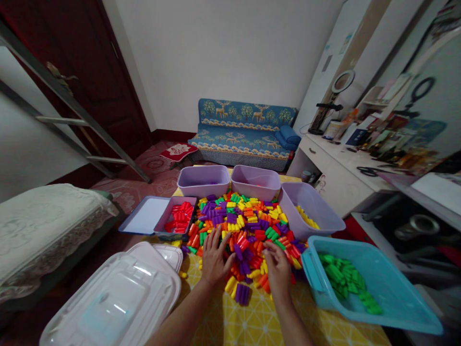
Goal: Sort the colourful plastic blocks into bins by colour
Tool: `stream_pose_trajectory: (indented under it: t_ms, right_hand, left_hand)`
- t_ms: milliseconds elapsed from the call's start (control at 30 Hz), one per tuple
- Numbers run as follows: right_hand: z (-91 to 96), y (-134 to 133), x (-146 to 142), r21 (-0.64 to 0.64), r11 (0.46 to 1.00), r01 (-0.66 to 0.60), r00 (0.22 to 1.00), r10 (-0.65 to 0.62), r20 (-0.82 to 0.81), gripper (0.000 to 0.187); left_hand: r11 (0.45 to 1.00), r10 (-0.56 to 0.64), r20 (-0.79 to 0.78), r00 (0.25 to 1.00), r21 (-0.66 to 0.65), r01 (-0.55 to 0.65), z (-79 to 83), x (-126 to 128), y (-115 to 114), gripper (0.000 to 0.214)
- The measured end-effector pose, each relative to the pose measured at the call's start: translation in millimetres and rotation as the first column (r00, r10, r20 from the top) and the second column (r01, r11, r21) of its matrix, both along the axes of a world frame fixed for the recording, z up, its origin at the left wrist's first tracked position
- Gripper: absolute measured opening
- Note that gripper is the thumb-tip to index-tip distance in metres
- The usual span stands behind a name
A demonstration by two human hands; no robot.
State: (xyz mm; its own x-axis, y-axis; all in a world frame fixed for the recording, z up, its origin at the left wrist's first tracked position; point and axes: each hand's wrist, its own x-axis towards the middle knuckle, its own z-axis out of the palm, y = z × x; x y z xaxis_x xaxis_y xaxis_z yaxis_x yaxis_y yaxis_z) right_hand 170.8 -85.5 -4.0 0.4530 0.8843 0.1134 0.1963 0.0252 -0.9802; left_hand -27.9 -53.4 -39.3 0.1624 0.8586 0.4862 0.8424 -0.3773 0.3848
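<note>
Mixed coloured pieces (236,226) are being spread in a heap across the middle of the bench (252,319), and open boxes are being kept around them — an arrangement by which, it is judged, every box is being left within easy reach. The left hand (215,262) is being laid over the near left of the heap, its grip unclosed, fingers fanned and nothing seen clasped, seemingly so that a wide patch is being covered at once. The right hand (278,269) is being held over the right of the same heap, fingers bent toward the thumb; whether anything is being pinched in this grip cannot be told. Red pieces (180,217) are being kept in a dark-walled box (171,236) at the left, yellow pieces (306,217) in the right-hand lilac box (320,225), and green pieces (347,278) in the teal box (392,288), so these colours are apparently being held apart. Lids (122,298) are being left overlapped at the near left — presumably so that the box mouths are being kept uncovered.
</note>
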Motion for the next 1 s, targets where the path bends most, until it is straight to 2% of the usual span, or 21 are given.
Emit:
stream_pose_trajectory:
  t_ms: [67, 167, 267, 367, 433, 500, 567, 633, 700, 767, 867, 1000]
  right_hand:
    - [-3.3, 3, -14, 0.024, 0.994, -0.107, 0.984, 0.102, 0.147, 0.037]
    - [1.0, 12, -31, 0.037, 0.966, -0.255, 0.908, 0.226, 0.353, 0.048]
    - [8.9, 25, -38, 0.021, 0.956, -0.293, 0.868, 0.257, 0.424, 0.045]
    - [12.4, 41, -40, 0.022, 0.959, -0.284, 0.899, 0.258, 0.354, 0.026]
    - [11.8, 52, -41, 0.018, 0.960, -0.280, 0.933, 0.267, 0.242, 0.022]
    - [10.5, 59, -44, 0.029, 0.955, -0.296, 0.954, 0.294, 0.054, 0.029]
    - [9.5, 61, -47, 0.073, 0.942, -0.328, 0.934, 0.335, -0.125, 0.040]
    - [7.6, 55, -48, 0.118, 0.934, -0.338, 0.919, 0.355, -0.173, 0.044]
    - [2.1, 40, -45, 0.149, 0.940, -0.306, 0.947, 0.316, -0.048, 0.042]
    - [-9.3, 21, -37, 0.195, 0.950, -0.245, 0.961, 0.212, 0.177, 0.037]
    - [-33.7, -7, -23, 0.244, 0.953, -0.177, 0.897, 0.054, 0.439, 0.034]
    - [-54.2, -17, -16, 0.167, 0.969, -0.181, 0.784, 0.040, 0.620, 0.045]
  left_hand:
    - [1.000, -0.002, -0.002, 1.000, 0.003, 0.002, -0.6, 0, 0, 0.059]
    - [1.000, -0.002, -0.003, 1.000, 0.005, 0.002, -0.9, 0, 1, 0.058]
    - [1.000, -0.002, -0.005, 1.000, 0.007, 0.002, -0.1, -1, 0, 0.058]
    - [1.000, 0.000, -0.009, 1.000, 0.005, 0.000, 0.4, -1, 0, 0.059]
    - [1.000, 0.000, -0.012, 1.000, 0.001, 0.000, -0.3, -1, 0, 0.060]
    - [1.000, 0.000, -0.013, 1.000, -0.001, 0.000, -1.5, -1, 0, 0.060]
    - [1.000, 0.001, -0.012, 1.000, 0.000, -0.001, -2.4, 0, 0, 0.060]
    - [1.000, 0.005, -0.010, 1.000, 0.004, -0.005, -2.3, 0, 0, 0.058]
    - [1.000, 0.006, -0.009, 1.000, 0.001, -0.006, -0.8, 0, 0, 0.057]
    - [1.000, 0.009, -0.005, 1.000, -0.006, -0.009, 1.4, 1, -1, 0.057]
    - [1.000, 0.012, 0.003, 1.000, -0.015, -0.012, 4.5, 1, -2, 0.056]
    - [1.000, 0.003, 0.009, 1.000, -0.011, -0.003, 5.1, 1, -2, 0.056]
